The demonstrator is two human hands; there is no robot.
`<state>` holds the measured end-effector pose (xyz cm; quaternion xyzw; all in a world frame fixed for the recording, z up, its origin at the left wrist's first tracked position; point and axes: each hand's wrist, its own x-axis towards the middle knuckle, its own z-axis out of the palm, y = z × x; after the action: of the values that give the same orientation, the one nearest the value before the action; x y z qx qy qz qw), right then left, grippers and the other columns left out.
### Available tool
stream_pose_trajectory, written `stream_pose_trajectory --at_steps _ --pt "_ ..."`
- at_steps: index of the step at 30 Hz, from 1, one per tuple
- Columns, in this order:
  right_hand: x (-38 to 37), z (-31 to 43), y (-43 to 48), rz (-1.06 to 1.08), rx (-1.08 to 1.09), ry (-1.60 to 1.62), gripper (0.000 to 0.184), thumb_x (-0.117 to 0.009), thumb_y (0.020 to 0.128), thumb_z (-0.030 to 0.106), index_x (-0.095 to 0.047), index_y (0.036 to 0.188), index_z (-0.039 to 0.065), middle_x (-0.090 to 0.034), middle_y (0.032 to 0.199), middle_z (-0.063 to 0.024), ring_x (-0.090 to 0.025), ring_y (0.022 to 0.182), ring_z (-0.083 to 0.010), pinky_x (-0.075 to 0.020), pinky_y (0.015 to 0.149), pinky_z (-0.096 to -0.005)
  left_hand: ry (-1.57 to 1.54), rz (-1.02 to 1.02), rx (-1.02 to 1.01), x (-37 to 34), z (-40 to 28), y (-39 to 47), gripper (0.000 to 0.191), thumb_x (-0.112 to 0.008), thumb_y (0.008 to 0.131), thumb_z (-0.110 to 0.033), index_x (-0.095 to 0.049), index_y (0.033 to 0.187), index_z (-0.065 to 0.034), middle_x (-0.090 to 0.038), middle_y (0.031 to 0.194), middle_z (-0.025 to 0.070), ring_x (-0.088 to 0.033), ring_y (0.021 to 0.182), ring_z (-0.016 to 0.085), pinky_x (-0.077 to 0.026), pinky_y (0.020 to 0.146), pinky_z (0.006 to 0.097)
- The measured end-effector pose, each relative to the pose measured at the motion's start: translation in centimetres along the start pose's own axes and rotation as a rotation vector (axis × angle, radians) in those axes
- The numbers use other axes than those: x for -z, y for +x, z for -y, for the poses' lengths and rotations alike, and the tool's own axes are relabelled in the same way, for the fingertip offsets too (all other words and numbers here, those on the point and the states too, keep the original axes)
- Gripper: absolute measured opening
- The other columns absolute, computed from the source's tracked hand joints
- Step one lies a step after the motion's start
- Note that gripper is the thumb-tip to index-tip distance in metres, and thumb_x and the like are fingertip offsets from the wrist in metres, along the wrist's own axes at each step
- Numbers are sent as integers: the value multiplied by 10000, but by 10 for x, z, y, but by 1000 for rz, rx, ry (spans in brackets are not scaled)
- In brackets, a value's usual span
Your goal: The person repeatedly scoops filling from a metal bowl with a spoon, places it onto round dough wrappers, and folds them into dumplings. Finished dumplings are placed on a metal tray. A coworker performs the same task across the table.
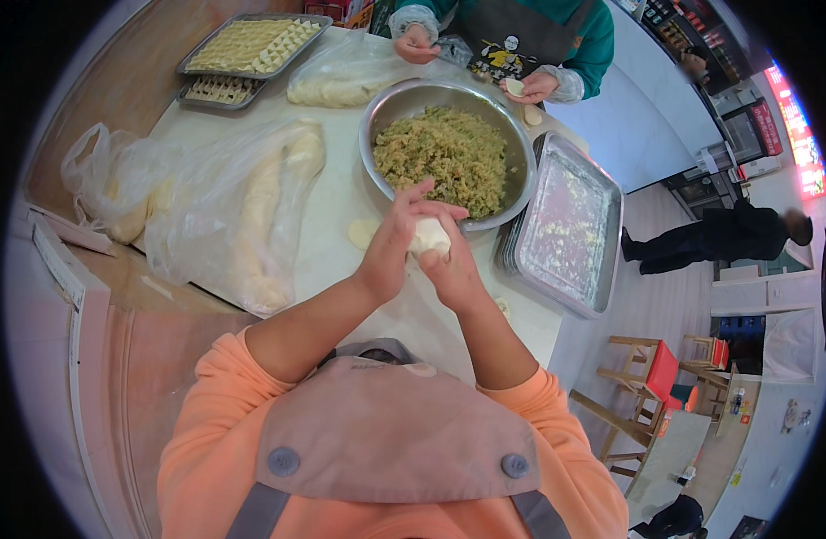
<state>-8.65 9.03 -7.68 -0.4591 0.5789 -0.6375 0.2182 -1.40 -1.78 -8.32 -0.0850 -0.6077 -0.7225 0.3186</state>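
Observation:
Between my two hands is a pale, folded dumpling (pixel 429 237), just in front of a wide steel bowl (pixel 379 168). My left hand (pixel 391 246) presses against its left side with fingers extended. The fingers of my right hand (pixel 455 259) wrap its right side, thumb along the near edge. Minced green-yellow filling (pixel 447 155) is heaped in the bowl. A flat round dough wrapper (pixel 363 234) lies on the table left of my left hand. A small dough piece (pixel 502 307) is partly hidden behind my right forearm.
Plastic-bagged dough (pixel 265 209) lies at left, another dough bag (pixel 339 84) behind it. Trays of dumplings (pixel 251 47) stand at far left. Stacked flour-dusted metal trays (pixel 568 222) sit right of the bowl. Opposite, a co-worker's hand (pixel 537 87) holds a wrapper. Stools (pixel 659 370) stand beyond the table.

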Motion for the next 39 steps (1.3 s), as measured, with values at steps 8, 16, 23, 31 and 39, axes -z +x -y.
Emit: stream_pose_trajectory --at_steps 8,16,23,31,39 --pt "12 -15 -17 -398 -437 1020 381 -383 1040 382 -500 1176 46 -562 1090 -76 -529 960 -210 -434 812 -346 1281 141 -223 13 10 -7 431 -519 915 -490 -653 1115 -133 -542 1265 154 -332 1317 395 -155 1129 609" --pt "16 -8 -7 -458 -442 926 352 -400 1039 349 -543 1110 35 -583 1007 -72 -532 874 -185 -432 760 -291 967 -22 34 4 8 2 180 -681 856 -260 -709 881 -83 -638 1177 16 -379 1301 341 -264 1106 488" --pt "19 23 -10 -323 -220 38 328 -458 1027 252 -609 1105 -29 -645 943 -72 -581 854 -160 -458 772 -284 330 -195 423 -3 -11 12 371 -518 977 -314 -654 817 -8 -647 841 80 -596 816 198 -452 717 322" --pt "33 42 -2 -156 378 -771 240 -464 992 155 -596 873 -5 -570 803 -151 -553 745 -330 -442 653 -383 252 -117 342 -24 -44 4 439 -411 1040 -309 -611 780 -17 -531 565 13 -487 496 70 -394 481 231" --pt "40 40 -5 -155 608 -696 313 -458 1004 248 -556 836 2 -552 770 -146 -546 718 -336 -429 623 -399 278 164 318 -17 -62 15 440 -387 1034 -299 -579 749 -25 -544 551 17 -530 518 118 -426 525 294"
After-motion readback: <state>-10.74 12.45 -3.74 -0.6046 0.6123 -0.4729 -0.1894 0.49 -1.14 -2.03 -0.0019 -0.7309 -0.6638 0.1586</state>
